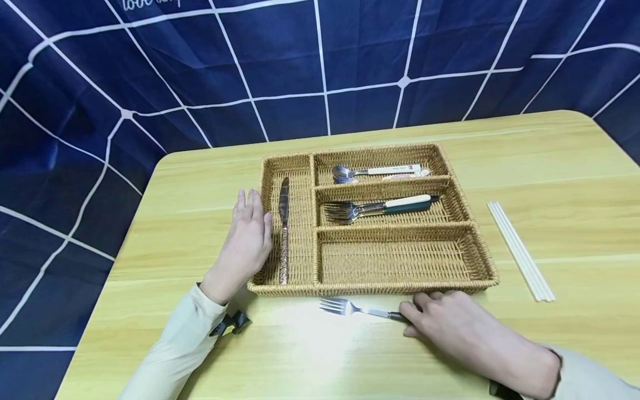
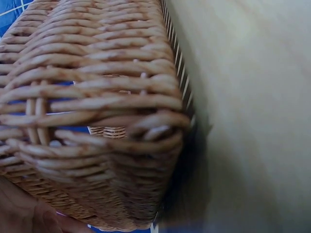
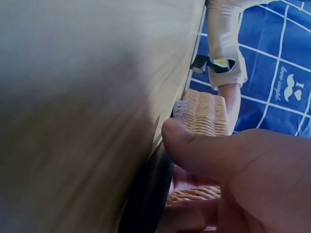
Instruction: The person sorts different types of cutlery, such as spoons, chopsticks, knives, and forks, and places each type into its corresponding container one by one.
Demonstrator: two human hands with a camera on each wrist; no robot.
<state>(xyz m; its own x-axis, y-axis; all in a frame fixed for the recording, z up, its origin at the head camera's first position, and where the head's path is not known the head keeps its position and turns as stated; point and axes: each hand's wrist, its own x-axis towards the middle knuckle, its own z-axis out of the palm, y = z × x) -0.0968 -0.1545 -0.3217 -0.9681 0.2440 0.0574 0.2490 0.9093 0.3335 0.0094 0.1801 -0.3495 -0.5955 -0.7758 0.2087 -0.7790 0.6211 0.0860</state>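
Observation:
A woven basket tray with several compartments sits on the table. My left hand lies along its left wall, fingers straight; the left wrist view shows the weave close up. Just in front of the tray, my right hand pinches the dark handle of a fork, whose tines point left. Up close, that black handle shows beneath the thumb in the right wrist view. Inside the tray, a table knife lies in the left compartment, forks in the middle one and spoons in the back one.
White chopsticks lie together on the table to the right of the tray. A light wooden tabletop with rounded corners bears everything. Behind it hangs a dark blue cloth with white lines.

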